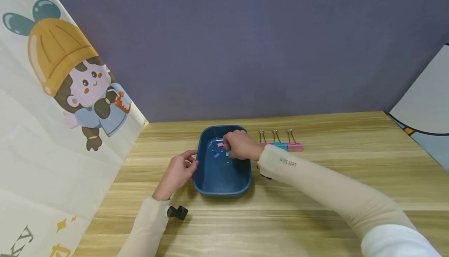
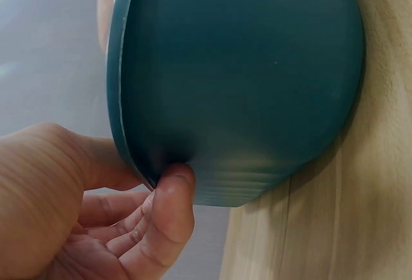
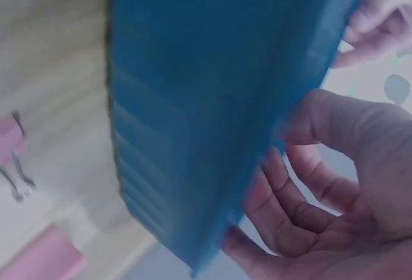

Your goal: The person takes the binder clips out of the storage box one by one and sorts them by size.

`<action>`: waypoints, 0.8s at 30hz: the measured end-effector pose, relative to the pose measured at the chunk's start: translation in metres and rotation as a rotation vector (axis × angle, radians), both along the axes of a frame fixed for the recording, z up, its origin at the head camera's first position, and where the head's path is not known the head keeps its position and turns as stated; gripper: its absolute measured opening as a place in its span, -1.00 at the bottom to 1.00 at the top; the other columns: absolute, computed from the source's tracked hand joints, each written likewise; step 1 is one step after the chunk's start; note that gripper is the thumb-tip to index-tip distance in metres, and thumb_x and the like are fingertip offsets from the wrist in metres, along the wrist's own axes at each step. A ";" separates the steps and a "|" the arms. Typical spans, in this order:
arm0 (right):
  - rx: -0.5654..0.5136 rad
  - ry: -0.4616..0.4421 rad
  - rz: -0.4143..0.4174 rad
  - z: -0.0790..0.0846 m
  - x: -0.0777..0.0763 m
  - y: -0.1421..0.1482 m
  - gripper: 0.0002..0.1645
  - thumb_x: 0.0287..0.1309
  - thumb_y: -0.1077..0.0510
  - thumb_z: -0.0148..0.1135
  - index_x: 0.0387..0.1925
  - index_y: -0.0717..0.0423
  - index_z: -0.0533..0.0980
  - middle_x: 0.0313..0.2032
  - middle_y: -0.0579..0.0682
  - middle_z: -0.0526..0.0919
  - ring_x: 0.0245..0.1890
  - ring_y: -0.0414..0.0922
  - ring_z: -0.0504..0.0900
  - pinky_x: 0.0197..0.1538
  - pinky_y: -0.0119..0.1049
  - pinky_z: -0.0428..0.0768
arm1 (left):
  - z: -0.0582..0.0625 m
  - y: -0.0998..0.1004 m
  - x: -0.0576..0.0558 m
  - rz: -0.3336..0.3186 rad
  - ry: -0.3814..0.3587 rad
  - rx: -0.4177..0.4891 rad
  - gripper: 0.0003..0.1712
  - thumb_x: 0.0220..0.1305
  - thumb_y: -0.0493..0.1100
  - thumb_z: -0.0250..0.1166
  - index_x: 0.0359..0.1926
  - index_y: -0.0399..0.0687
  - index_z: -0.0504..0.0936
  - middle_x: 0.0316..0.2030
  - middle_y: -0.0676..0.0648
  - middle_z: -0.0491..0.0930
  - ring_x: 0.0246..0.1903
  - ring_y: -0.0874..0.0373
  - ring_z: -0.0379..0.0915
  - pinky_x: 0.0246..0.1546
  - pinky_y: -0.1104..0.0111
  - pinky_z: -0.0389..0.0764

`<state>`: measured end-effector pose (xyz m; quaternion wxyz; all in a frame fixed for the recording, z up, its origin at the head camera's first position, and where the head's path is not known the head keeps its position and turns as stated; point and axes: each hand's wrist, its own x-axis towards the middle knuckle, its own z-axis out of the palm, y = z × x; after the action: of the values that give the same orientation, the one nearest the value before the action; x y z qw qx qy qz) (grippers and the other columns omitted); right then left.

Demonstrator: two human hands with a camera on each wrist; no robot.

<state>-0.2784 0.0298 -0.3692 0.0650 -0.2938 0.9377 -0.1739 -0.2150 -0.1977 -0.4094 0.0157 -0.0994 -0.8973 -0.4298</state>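
Note:
A deep blue plastic tray (image 1: pixel 222 179) with rounded corners stands on the wooden table. My left hand (image 1: pixel 180 171) pinches its left rim between thumb and fingers, seen also in the left wrist view on the tray wall (image 2: pixel 257 87). Over the far right side, my right hand (image 1: pixel 242 145) reaches down into the tray, fingers bent. A reddish-pink patch shows by its fingertips; I cannot tell whether they hold a clip. Small binder clips lie on the tray floor: a pink clip (image 1: pixel 220 145), a blue clip (image 1: pixel 216 155) and a teal clip (image 1: pixel 227 154).
Right of the tray, larger binder clips stand in a row, including a teal one (image 1: pixel 279 145) and a pink one (image 1: pixel 295 147), partly behind my right sleeve (image 1: pixel 315 179). A purple-grey wall (image 1: pixel 245 54) closes the table's back; a cartoon-printed sheet (image 1: pixel 35 140) borders the left.

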 end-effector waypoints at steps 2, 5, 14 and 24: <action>-0.028 0.014 0.003 0.006 0.000 0.004 -0.81 -0.10 0.27 0.42 -0.47 0.10 0.51 -0.55 -0.11 0.47 -0.48 -0.13 0.45 -0.43 -0.34 0.45 | 0.000 0.000 0.000 0.004 0.001 -0.005 -0.58 0.23 -0.37 0.22 0.13 -0.35 0.48 -0.42 -0.12 0.49 -0.63 0.16 0.48 -0.74 0.36 0.56; -0.080 0.026 0.010 0.013 0.001 0.011 -0.82 -0.09 0.28 0.37 -0.49 0.08 0.49 -0.54 -0.09 0.46 -0.48 -0.13 0.42 -0.45 -0.34 0.41 | 0.000 0.000 0.001 0.008 -0.003 -0.008 -0.58 0.23 -0.36 0.22 0.13 -0.33 0.49 -0.42 -0.12 0.49 -0.63 0.17 0.48 -0.73 0.36 0.56; -0.152 0.073 0.014 0.026 0.009 0.037 -0.80 -0.08 0.31 0.31 -0.55 0.02 0.45 -0.55 -0.09 0.46 -0.54 -0.15 0.39 -0.45 -0.32 0.41 | 0.005 0.003 0.002 -0.002 0.004 -0.002 -0.58 0.23 -0.36 0.22 0.13 -0.34 0.48 -0.42 -0.12 0.48 -0.63 0.14 0.49 -0.73 0.36 0.56; -0.178 0.166 0.030 0.025 0.026 0.076 -0.77 -0.17 0.38 0.25 -0.61 0.01 0.44 -0.60 -0.14 0.43 -0.58 -0.21 0.36 -0.47 -0.34 0.39 | 0.002 0.003 0.004 0.014 0.002 -0.022 -0.58 0.23 -0.36 0.22 0.12 -0.34 0.49 -0.43 -0.10 0.48 -0.69 0.17 0.45 -0.74 0.36 0.54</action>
<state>-0.2521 0.1058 -0.3439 -0.0365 -0.3259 0.9162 -0.2303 -0.2106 -0.1949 -0.4078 0.0187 -0.0937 -0.9027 -0.4196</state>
